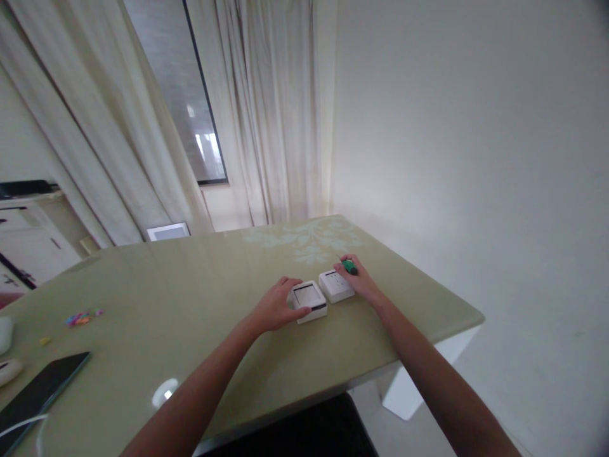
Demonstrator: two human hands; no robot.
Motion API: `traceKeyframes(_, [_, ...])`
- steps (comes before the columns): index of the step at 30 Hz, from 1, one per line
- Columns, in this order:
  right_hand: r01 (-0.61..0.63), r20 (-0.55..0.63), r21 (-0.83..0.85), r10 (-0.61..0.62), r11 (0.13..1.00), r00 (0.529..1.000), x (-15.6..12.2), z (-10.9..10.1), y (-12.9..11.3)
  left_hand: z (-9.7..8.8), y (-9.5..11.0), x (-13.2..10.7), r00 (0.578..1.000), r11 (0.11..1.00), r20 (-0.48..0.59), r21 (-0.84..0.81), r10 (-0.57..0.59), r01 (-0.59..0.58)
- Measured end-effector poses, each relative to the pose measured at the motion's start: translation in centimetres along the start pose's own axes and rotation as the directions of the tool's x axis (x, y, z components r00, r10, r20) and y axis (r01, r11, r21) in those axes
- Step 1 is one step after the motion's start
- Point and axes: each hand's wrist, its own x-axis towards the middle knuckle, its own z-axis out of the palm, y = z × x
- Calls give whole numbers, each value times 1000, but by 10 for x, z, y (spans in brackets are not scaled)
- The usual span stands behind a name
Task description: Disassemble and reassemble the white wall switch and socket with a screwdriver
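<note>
My left hand [280, 306] grips a white square box [309, 298] by its near and far sides, thumb at the front edge and fingers at the back. The box has a recessed square on top and rests on the table. Just right of it lies a white wall socket [335, 286] with small dark slots in its face. In my right hand [359, 277] is a screwdriver [350, 266] with a green handle, its thin tip pointing away to the left above the socket's far edge. My right fingers are closed round the handle and partly cover the socket's right corner.
The greenish table [200, 298] ends at a near edge and a right edge by the wall. On its left lie a dark tablet or phone [45, 387] with a white cable, colourful small pieces [82, 318] and a white round object [165, 393]. Curtains [271, 114] hang behind.
</note>
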Motion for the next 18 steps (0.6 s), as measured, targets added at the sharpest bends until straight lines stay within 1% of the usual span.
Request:
traceKeyframes(3, [28, 60, -73, -24, 997, 998, -6, 9, -4, -13, -9, -8, 999, 1000, -38, 2, -17, 17])
traceKeyframes(5, [67, 118, -119, -53, 991, 992, -11, 11, -10, -28, -22, -13, 996, 998, -78, 18, -53, 55])
traceKeyframes(7, [118, 203, -157, -85, 981, 976, -15, 9, -18, -45, -42, -22, 987, 992, -118, 42, -110, 115])
traceKeyframes(10, [180, 344, -197, -104, 964, 933, -21, -2, -32, -73, -77, -43, 965, 970, -150, 80, -215, 228])
traceKeyframes(13, [205, 464, -227, -79, 952, 882, -24, -16, -42, -95, -111, -67, 936, 934, -154, 120, -318, 337])
traceKeyframes(15, [210, 529, -237, -55, 949, 847, -24, -25, -46, -105, -128, -82, 917, 909, -136, 140, -374, 392])
traceKeyframes(18, [215, 593, -248, -27, 945, 805, -23, -33, -47, -115, -145, -96, 902, 886, -91, 169, -423, 432])
